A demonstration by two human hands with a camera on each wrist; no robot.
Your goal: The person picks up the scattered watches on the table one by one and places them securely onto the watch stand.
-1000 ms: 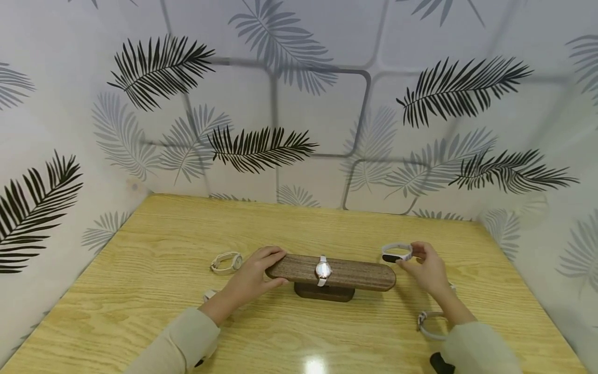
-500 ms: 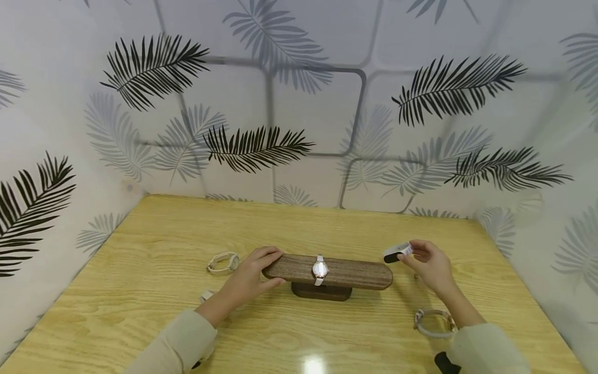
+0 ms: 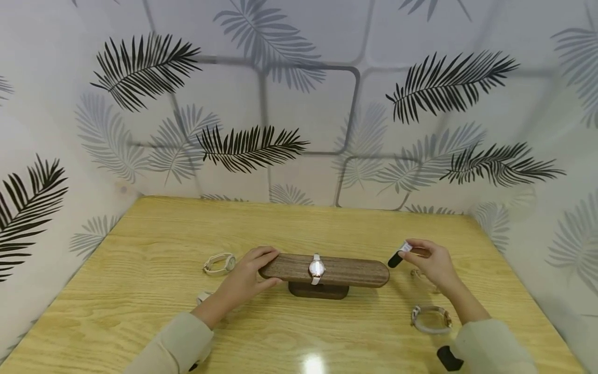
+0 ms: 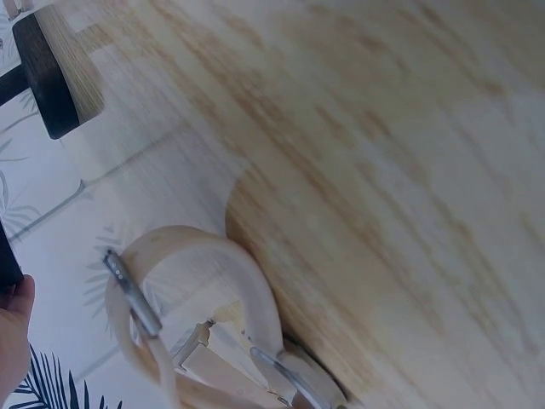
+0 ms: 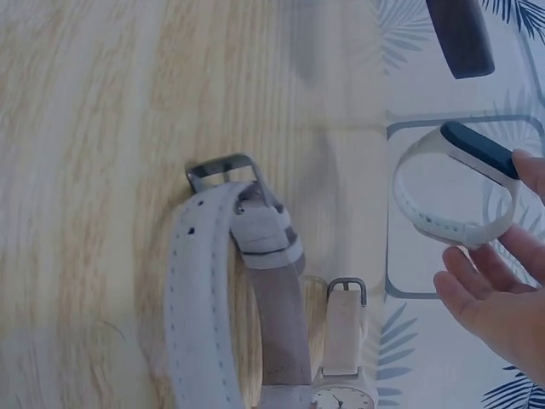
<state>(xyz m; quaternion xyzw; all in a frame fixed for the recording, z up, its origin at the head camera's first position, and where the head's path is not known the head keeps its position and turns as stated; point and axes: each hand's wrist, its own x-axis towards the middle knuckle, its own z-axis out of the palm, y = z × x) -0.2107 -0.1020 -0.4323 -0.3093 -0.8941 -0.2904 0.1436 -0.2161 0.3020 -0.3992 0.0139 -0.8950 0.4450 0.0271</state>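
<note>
My left hand (image 3: 240, 283) grips the left end of a dark wooden watch stand (image 3: 359, 272), fingers over the top and thumb at the front. A white-strapped watch (image 3: 316, 268) with a round face is fastened round the stand's bar near its middle. Just off the bar's right end, my right hand (image 3: 434, 267) pinches a white fitness band (image 3: 397, 257). The right wrist view shows the band (image 5: 426, 217) as a closed loop with a dark screen, held between thumb and fingers in the air.
Left of the stand lie a cream-strapped watch (image 3: 216, 264) and another pale watch (image 3: 203, 297), partly behind the left forearm. To the right are a grey-strapped watch (image 3: 431, 329), a black item (image 3: 449, 358) by the sleeve and a pale watch (image 5: 342, 341). A leaf-patterned wall backs the table.
The fitness band has turned in my right hand, from showing its open loop to tilting down with its dark screen toward the stand's right end. My left hand keeps its grip.
</note>
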